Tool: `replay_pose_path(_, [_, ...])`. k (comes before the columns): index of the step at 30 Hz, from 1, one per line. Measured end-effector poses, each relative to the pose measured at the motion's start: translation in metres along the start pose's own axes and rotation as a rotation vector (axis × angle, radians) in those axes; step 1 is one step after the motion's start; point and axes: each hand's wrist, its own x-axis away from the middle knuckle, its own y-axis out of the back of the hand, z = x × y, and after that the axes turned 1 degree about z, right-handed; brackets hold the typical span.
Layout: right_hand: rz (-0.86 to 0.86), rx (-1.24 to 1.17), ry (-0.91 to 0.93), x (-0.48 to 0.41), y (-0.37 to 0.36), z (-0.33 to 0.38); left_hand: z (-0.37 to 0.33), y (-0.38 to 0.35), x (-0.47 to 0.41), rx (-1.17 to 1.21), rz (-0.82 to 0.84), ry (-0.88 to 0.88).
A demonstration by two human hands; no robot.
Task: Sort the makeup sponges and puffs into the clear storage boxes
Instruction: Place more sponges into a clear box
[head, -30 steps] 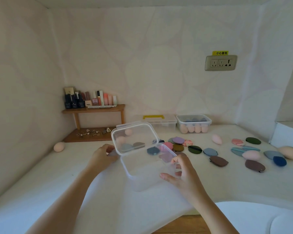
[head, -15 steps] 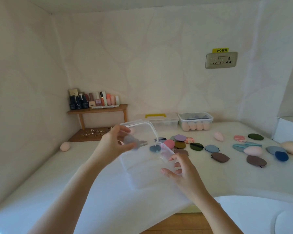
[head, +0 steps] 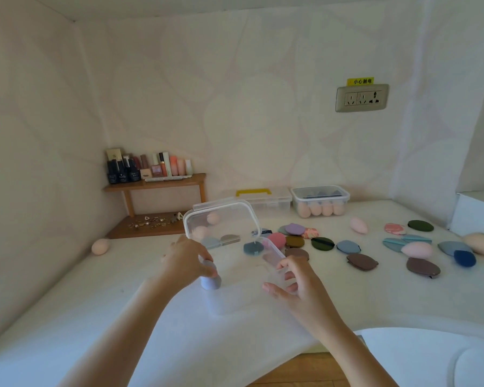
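Observation:
A clear storage box (head: 243, 289) stands open in front of me on the white surface, its hinged lid (head: 221, 222) tipped up behind it. My left hand (head: 187, 261) pinches a pale lavender sponge (head: 210, 278) at the box's left side. My right hand (head: 296, 286) holds the box's right rim with curled fingers. Flat puffs in many colours (head: 323, 243) and pink egg-shaped sponges (head: 359, 225) lie scattered across the surface to the right.
Along the back wall stand a closed clear box (head: 320, 201) with peach sponges and a yellow-handled case (head: 263, 198). A wooden shelf (head: 154, 184) with cosmetics fills the left corner. One peach sponge (head: 100, 246) lies alone at far left. A white box (head: 475, 216) stands at right.
My left hand let go of the lid, took up a lavender sponge, and brought it down to the box's left side. The lid stays tipped open. My right hand kept its hold.

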Motion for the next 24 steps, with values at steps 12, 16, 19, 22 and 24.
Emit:
replay_pose_path(12, [-0.147, -0.092, 0.034, -0.004, 0.000, 0.005, -0.017, 0.001, 0.003, -0.022, 0.310, 0.072])
replay_pose_path(16, [-0.149, -0.173, -0.021, -0.004, 0.002, 0.007, -0.022, 0.000, 0.006, -0.028, 0.248, 0.084])
replay_pose_path(19, [-0.124, -0.188, -0.066, -0.008, 0.005, 0.009, -0.025, -0.004, 0.010, 0.064, 0.211, 0.129])
replay_pose_path(22, [-0.092, -0.195, -0.073, -0.014, 0.004, 0.011, -0.023, -0.006, 0.012, -0.014, 0.144, 0.113])
replay_pose_path(24, [-0.096, -0.213, -0.063, -0.018, 0.002, 0.011, -0.019, -0.005, 0.011, -0.121, 0.200, 0.077])
